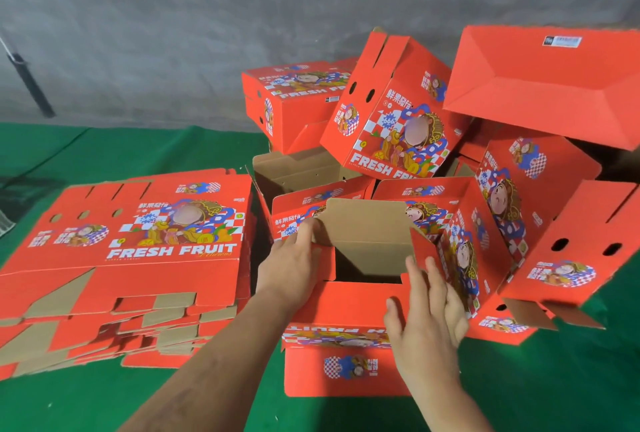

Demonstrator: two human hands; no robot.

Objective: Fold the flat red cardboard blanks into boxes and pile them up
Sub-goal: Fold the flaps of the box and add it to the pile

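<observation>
A half-folded red box [346,307] stands on the green floor in front of me, its brown inside flap [367,231] raised. My left hand [294,262] grips the box's left flap at the corner of that brown flap. My right hand [429,310] presses with straight fingers against the red right flap [424,251]. A stack of flat red blanks [131,258] printed "FRESH FRUIT" lies to the left. A loose pile of folded boxes [398,127] rises behind and to the right.
A grey concrete wall [173,33] closes off the back. One open box [543,82] lies tipped at the upper right, another [575,244] leans at the right. Green floor covering [104,404] shows at lower left and lower right.
</observation>
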